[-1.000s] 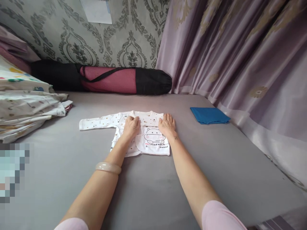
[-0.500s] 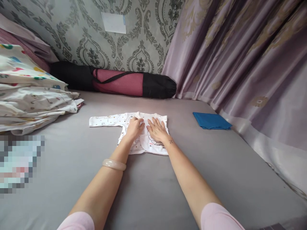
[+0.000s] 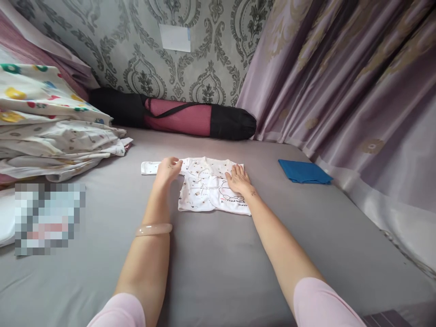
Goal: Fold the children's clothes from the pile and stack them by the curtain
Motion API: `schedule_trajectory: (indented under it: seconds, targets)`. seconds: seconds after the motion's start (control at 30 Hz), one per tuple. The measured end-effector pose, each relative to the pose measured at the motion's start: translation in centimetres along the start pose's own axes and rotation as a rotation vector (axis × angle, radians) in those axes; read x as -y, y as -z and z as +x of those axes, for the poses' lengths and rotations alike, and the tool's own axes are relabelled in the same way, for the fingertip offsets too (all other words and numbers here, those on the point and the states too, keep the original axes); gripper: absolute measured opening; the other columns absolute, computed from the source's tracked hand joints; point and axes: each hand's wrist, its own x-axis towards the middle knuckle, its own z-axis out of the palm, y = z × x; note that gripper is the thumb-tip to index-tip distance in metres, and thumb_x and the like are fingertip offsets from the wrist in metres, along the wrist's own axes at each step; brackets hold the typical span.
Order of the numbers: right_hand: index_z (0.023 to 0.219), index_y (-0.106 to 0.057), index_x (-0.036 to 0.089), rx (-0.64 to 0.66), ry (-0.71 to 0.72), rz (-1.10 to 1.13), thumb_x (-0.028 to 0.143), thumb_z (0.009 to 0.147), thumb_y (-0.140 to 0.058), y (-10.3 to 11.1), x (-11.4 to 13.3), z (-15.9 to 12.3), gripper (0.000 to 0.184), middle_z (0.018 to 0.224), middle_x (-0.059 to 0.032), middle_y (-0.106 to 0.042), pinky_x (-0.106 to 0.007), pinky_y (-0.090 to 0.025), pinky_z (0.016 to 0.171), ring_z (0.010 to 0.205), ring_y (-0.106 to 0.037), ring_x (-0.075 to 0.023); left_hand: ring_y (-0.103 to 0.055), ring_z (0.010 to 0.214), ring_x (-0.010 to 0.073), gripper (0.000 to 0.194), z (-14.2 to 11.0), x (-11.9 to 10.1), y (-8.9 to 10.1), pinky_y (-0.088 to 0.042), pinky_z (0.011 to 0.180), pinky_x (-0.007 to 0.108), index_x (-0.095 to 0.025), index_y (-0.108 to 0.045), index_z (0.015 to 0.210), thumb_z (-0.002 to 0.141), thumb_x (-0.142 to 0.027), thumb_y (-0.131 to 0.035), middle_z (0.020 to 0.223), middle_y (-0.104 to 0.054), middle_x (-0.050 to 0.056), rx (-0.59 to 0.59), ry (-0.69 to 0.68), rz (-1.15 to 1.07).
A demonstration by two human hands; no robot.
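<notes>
A small white baby top (image 3: 199,190) with tiny prints lies spread on the grey sheet (image 3: 211,272). Its front panel carries a line drawing and lettering at the right, and one sleeve stretches out to the left; no sleeve shows on the right side. My left hand (image 3: 168,170) is over that left sleeve near the shoulder, fingers loosely bent and pointing right, holding nothing that I can see. Flat on the top's right side rests my right hand (image 3: 239,180), its fingers spread and covering part of the drawing.
A folded blue cloth (image 3: 304,171) lies to the right. Heaped printed fabric (image 3: 54,122) is at the left, above a blurred-out item (image 3: 56,218). Along the patterned wall lies a long black and pink bag (image 3: 179,117). Purple curtains (image 3: 306,81) hang at the right.
My left hand has moved left from the middle of the top to its sleeve. The right hand stays flat on the right side. The view has shifted slightly left.
</notes>
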Motion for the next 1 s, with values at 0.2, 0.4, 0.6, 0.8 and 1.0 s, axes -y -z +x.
schedule_trajectory:
  seconds: [0.2,0.4,0.6,0.8,1.0]
  targets:
    - [0.155,-0.017,0.010,-0.033,0.173,-0.022,0.043,0.100,-0.015,1.5,3.9,-0.2,0.065,0.163,-0.0118,-0.008,-0.044,0.004,0.118,0.150,0.000,-0.0222,-0.045,0.124,0.0383,0.036,0.0,2.3,1.7,-0.039,0.100,0.051,-0.014,-0.063,0.112,0.083,-0.033,-0.052,0.127,-0.053,0.022,-0.412,0.243,0.066]
    - [0.156,-0.014,0.017,0.009,0.295,0.081,0.048,0.099,-0.011,-1.0,7.0,-0.4,0.065,0.163,-0.0093,-0.007,-0.047,0.001,0.118,0.149,-0.001,-0.0234,-0.041,0.125,0.0449,0.042,0.7,4.2,1.4,-0.039,0.096,0.061,-0.011,-0.057,0.114,0.078,-0.032,-0.058,0.129,-0.048,0.028,-0.524,0.400,-0.015]
    - [0.156,-0.013,0.019,0.021,0.279,0.051,0.048,0.099,-0.013,-1.6,6.8,0.1,0.064,0.163,-0.0081,-0.006,-0.048,0.002,0.118,0.149,0.000,-0.0238,-0.044,0.124,0.0425,0.043,1.9,5.6,1.0,-0.041,0.096,0.059,-0.013,-0.056,0.114,0.074,-0.029,-0.061,0.128,-0.052,0.026,-0.502,0.435,0.008]
    - [0.156,-0.016,0.018,0.077,0.261,0.043,0.045,0.099,-0.020,-0.8,7.2,0.4,0.063,0.163,-0.0112,-0.007,-0.051,-0.001,0.118,0.149,-0.001,-0.0264,-0.043,0.126,0.0415,0.039,2.1,5.5,1.3,-0.037,0.099,0.056,-0.009,-0.057,0.114,0.076,-0.020,-0.056,0.129,-0.053,0.028,-0.427,0.454,0.065]
    - [0.153,-0.023,0.010,-0.032,0.379,0.074,0.038,0.099,-0.020,-0.4,11.0,1.1,0.060,0.162,-0.0126,-0.013,-0.047,0.001,0.118,0.149,-0.003,-0.0228,-0.043,0.124,0.0452,0.029,2.6,5.7,0.8,-0.033,0.095,0.063,-0.014,-0.063,0.099,0.080,-0.034,-0.055,0.121,-0.059,0.028,-0.450,0.422,0.027]
